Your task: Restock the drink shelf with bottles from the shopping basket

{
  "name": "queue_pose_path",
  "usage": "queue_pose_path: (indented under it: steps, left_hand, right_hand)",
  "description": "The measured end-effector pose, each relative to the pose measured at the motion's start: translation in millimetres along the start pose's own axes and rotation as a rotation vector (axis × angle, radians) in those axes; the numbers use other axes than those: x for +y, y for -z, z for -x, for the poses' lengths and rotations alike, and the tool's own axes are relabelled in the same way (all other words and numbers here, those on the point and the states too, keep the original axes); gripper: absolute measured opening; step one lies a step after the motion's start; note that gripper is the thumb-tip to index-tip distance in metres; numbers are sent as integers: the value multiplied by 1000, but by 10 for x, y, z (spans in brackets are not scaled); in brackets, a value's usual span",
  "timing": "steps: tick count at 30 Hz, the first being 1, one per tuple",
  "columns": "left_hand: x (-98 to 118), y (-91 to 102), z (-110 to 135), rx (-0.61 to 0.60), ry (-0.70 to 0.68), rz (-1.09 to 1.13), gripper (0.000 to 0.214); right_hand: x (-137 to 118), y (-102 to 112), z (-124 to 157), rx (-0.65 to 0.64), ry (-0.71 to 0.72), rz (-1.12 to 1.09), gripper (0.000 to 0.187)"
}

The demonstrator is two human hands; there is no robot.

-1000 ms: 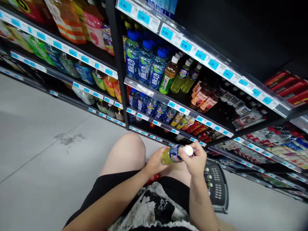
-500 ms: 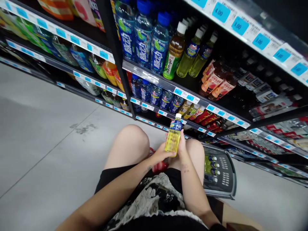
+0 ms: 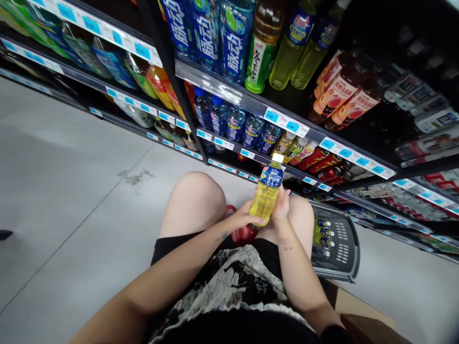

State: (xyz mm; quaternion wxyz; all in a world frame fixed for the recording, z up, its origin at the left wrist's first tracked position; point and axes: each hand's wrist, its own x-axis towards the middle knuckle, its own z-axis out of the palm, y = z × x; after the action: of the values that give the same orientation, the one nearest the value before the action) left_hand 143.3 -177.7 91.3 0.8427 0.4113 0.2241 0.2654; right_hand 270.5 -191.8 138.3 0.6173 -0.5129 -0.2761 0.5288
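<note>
A bottle of yellow drink (image 3: pixel 264 203) with a blue label and white cap is held over my knees, its cap tilted away to the right. My left hand (image 3: pixel 248 215) grips it low down, the thumb across the front near the base. Against its right side rests my right hand (image 3: pixel 281 206), with one digit lifted off the bottle and the other fingers mostly hidden behind it. To the right of my knee is a grey shopping basket (image 3: pixel 353 248) with several similar yellow bottles (image 3: pixel 322 234) lying in it.
Shelves with price tags (image 3: pixel 229 88) run ahead, holding large blue-labelled bottles (image 3: pixel 234 43), a green-labelled tea bottle (image 3: pixel 258 52) and peach-labelled bottles (image 3: pixel 340 93). Small bottles (image 3: pixel 253 130) stand lower. A red object (image 3: pixel 244 234) lies between my legs. A cardboard box (image 3: pixel 362 310) is behind the basket.
My view has shifted closer to the shelves. The bottle now leans slightly more to the right. A digit of my right hand has come away from the bottle's side.
</note>
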Motion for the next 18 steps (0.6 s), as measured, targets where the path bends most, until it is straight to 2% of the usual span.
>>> queue_pose_path:
  steps: [6, 13, 18]
  left_hand:
    - [4, 4, -6, -28, -21, -102, 61]
    - [-63, 49, -37, -107, -78, -110, 66]
    - [-67, 62, -20, -89, -107, -132, 65]
  right_hand:
    - [-108, -8, 59, -4, -24, -14, 100]
    - [-101, 34, 79, -11, 6, -31, 98]
    - [-80, 48, 76, -50, 31, -98, 96]
